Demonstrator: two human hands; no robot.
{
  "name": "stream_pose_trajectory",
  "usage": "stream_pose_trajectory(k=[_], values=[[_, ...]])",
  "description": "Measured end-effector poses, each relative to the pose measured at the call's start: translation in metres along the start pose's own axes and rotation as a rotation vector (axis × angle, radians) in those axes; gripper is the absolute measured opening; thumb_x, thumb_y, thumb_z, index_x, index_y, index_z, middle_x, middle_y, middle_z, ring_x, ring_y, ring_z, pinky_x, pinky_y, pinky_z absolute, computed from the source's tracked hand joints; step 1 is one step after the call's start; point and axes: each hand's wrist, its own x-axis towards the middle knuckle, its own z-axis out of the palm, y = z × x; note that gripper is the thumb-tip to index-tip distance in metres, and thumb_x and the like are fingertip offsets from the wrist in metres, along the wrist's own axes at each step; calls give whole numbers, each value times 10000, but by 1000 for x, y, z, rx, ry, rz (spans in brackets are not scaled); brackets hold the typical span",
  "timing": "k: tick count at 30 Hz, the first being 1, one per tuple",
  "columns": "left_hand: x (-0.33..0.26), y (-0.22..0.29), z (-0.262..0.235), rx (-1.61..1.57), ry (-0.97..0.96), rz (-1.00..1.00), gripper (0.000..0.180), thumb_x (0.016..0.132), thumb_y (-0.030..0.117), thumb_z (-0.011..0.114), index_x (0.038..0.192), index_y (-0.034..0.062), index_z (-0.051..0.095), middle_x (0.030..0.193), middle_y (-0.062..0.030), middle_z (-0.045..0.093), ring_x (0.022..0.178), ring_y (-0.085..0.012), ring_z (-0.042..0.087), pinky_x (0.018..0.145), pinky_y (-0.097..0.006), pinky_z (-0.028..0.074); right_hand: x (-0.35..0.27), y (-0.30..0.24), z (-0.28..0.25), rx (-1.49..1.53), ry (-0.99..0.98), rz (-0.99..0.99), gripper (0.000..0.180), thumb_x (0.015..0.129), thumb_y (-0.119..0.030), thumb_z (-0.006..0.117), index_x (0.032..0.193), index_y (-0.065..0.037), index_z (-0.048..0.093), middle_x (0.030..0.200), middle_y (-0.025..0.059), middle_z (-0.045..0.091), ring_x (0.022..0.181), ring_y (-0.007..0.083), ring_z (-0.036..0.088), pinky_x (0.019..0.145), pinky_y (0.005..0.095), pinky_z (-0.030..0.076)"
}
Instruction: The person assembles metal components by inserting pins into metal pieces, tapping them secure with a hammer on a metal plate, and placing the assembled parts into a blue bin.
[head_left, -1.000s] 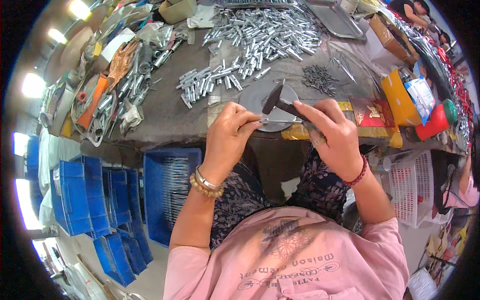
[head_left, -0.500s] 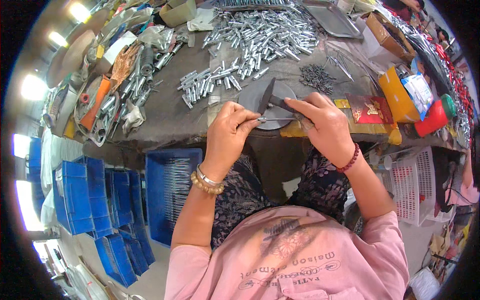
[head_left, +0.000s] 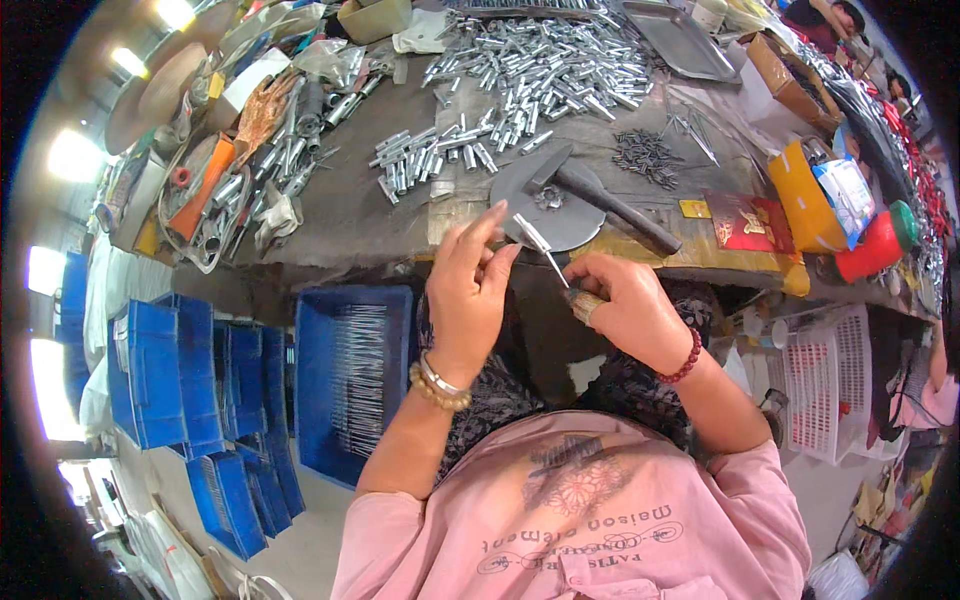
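My right hand [head_left: 632, 312] grips a thin metal rod [head_left: 557, 268] by its lower end, in front of the bench edge. A silver cylindrical sleeve [head_left: 531, 233] sits at the rod's upper end, tilted up to the left. Close beside the sleeve, my left hand [head_left: 465, 290] is open, its thumb and fingers apart. A hammer [head_left: 615, 208] lies with its head on the round grey metal disc [head_left: 573, 232], its dark handle pointing to the lower right. Tape or a wrap covers a finger of my right hand.
A heap of silver sleeves [head_left: 540, 70] spreads over the back of the bench, with small dark pins [head_left: 645, 158] to its right. Tools [head_left: 290, 150] crowd the left. A blue crate of rods [head_left: 312, 390] stands below, left; a red bottle [head_left: 870, 250] lies right.
The hammer has left my right hand and now rests on the disc. My left fingers have let go of the rod's sleeve end. My right hand has moved nearer to me, turning the rod upward.
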Motion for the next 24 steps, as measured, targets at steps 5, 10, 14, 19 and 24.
stream_pose_trajectory(k=[5, 10, 14, 19, 24], values=[[-18, 7, 11, -395, -86, -387, 553, 1065, 99, 634, 1586, 101, 449, 958, -41, 721, 632, -64, 575, 543, -195, 462, -5, -1, 9, 302, -74, 222, 324, 825, 35, 654, 1145, 7, 702, 812, 118, 704, 656, 167, 652, 614, 341, 523], [-17, 12, 7, -635, -96, -609, 610, 1044, 114, 666, 1587, 49, 395, 966, -56, 739, 652, -52, 587, 529, -200, 459, -7, -3, 26, 421, -146, 278, 361, 822, 38, 662, 1182, 16, 684, 816, 105, 697, 669, 121, 625, 623, 323, 521], [-25, 10, -6, -638, -56, -612, 600, 989, 120, 738, 1505, 50, 439, 945, -47, 733, 657, -53, 567, 535, -206, 439, -10, 1, 46, 262, -79, 108, 382, 831, 52, 661, 1209, 1, 686, 885, 109, 710, 762, 154, 652, 711, 321, 546], [-47, -16, -35, -656, 97, -577, 518, 978, 96, 738, 1420, 59, 470, 908, -25, 703, 655, -54, 558, 547, -211, 440, 2, 2, 35, -61, 176, -276, 473, 855, 95, 635, 1306, -31, 706, 1096, 103, 725, 977, 184, 679, 920, 327, 538], [-124, -80, -109, -379, 404, -839, 535, 944, 135, 767, 1403, 50, 506, 974, -71, 728, 682, -81, 546, 572, -235, 426, 35, 21, 32, -328, 427, -583, 508, 866, 123, 636, 1345, -34, 699, 1264, 141, 695, 1166, 317, 661, 1043, 403, 507]])
